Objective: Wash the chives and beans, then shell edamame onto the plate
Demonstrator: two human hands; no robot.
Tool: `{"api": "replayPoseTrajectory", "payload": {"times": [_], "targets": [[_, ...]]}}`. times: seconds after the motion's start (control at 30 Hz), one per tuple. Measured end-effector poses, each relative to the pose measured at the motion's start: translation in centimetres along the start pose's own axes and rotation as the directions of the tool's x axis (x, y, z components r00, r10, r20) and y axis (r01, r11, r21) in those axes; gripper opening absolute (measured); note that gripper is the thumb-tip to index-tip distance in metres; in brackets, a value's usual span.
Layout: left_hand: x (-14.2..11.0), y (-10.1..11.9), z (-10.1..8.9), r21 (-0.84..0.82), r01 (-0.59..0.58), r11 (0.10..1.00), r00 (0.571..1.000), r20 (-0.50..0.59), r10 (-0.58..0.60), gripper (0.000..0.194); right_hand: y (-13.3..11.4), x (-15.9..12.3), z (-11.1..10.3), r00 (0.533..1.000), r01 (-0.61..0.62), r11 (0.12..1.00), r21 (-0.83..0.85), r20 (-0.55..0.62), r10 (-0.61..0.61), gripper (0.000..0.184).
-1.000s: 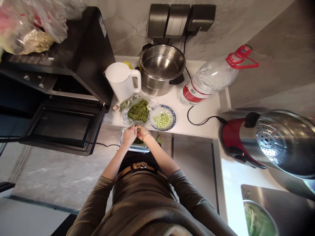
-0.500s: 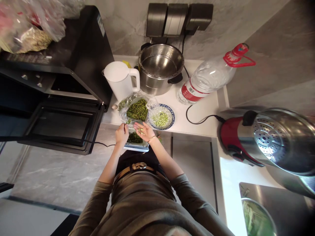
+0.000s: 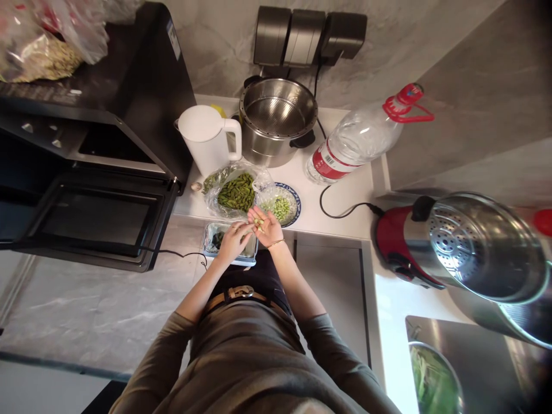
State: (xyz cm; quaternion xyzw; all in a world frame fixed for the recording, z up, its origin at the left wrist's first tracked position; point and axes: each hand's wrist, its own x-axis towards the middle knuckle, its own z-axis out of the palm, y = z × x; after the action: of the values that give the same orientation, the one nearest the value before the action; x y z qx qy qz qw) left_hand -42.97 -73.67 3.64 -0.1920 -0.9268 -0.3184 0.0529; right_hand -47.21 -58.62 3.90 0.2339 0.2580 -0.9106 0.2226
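My right hand (image 3: 267, 230) is turned palm up in front of the counter edge, holding a few shelled green beans (image 3: 259, 223) in its cupped palm. Reaching across to those beans, my left hand (image 3: 235, 241) has its fingers pressed together; what lies between them is too small to make out. Just beyond my hands, a clear plastic bag (image 3: 211, 198) holds green soybean pods (image 3: 236, 191). Beside it stands a blue-rimmed plate (image 3: 297, 208) with shelled beans on it. Below my left hand sits a box with a pale blue rim (image 3: 207, 238), dark green bits inside, partly hidden by that hand.
Behind the bag stand a white jug (image 3: 202, 138) and a steel pot (image 3: 276, 144). A large water bottle (image 3: 357, 144) leans rightward in view. At left an oven door (image 3: 103, 218) hangs open. A red-based steamer (image 3: 392, 236) and a sink (image 3: 483, 345) are at right.
My left hand has moved right, from beside the bag to the right palm. The right hand has shifted slightly right and stays palm up. More of the box's left side shows.
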Motion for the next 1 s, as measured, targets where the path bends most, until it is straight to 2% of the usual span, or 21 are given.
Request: {"api": "replayPoseTrajectory", "payload": {"times": [0.1, 0.2, 0.3, 0.43, 0.57, 0.73, 0.8, 0.87, 0.9, 0.93, 1.0], "targets": [[1.6, 0.5, -0.1, -0.065, -0.168, 0.984, 0.982, 0.075, 0.172, 0.025, 0.5, 0.3, 0.0, 0.999, -0.014, 0.994, -0.106, -0.037, 0.010, 0.042], [2.0, 0.2, -0.2, -0.089, -0.198, 0.976, 0.968, 0.141, 0.209, 0.020, 0.6, 0.2, 0.2, 0.996, -0.081, 0.978, -0.192, -0.050, 0.072, 0.048], [1.7, -0.3, -0.1, -0.111, -0.157, 0.981, 0.974, 0.149, 0.173, 0.016, 0.6, 0.1, 0.3, 0.989, -0.149, 0.959, -0.241, -0.025, 0.148, 0.051], [1.2, -0.7, 0.1, -0.135, -0.096, 0.986, 0.989, 0.103, 0.110, 0.015, 1.1, 0.3, 0.4, 0.983, -0.172, 0.965, -0.196, 0.023, 0.180, 0.052], [1.2, -0.6, 0.0, -0.149, -0.025, 0.989, 1.000, 0.010, 0.026, 0.014, 1.8, 0.8, 0.3, 0.989, -0.136, 0.982, -0.134, 0.047, 0.143, 0.042], [1.0, -0.5, -1.0, -0.184, 0.115, 0.976, 0.982, -0.130, -0.140, 0.015, 2.0, 1.2, 0.5, 0.991, -0.129, 0.991, -0.034, -0.023, 0.128, 0.033], [0.4, -1.1, -1.4, -0.208, 0.205, 0.956, 0.965, -0.117, -0.233, 0.015, 1.1, 1.1, 0.5, 0.997, -0.051, 0.999, -0.013, -0.064, 0.050, 0.029], [-0.5, -1.9, -1.5, -0.181, 0.310, 0.933, 0.950, 0.015, -0.313, 0.014, -0.4, 0.9, 0.3, 0.985, 0.113, 0.993, -0.038, -0.129, -0.117, 0.024], [-0.9, -2.4, -1.4, -0.131, 0.357, 0.925, 0.933, 0.107, -0.345, 0.015, -1.3, 0.9, 0.2, 0.959, 0.217, 0.973, -0.084, -0.168, -0.229, 0.022], [-1.3, -2.8, -1.2, -0.057, 0.393, 0.918, 0.906, 0.196, -0.376, 0.019, -2.3, 0.9, 0.0, 0.913, 0.330, 0.932, -0.150, -0.201, -0.356, 0.021], [-1.8, -3.4, -0.6, 0.124, 0.425, 0.897, 0.834, 0.331, -0.441, 0.025, -4.2, 1.0, -0.5, 0.775, 0.512, 0.791, -0.335, -0.217, -0.594, 0.022]]}}
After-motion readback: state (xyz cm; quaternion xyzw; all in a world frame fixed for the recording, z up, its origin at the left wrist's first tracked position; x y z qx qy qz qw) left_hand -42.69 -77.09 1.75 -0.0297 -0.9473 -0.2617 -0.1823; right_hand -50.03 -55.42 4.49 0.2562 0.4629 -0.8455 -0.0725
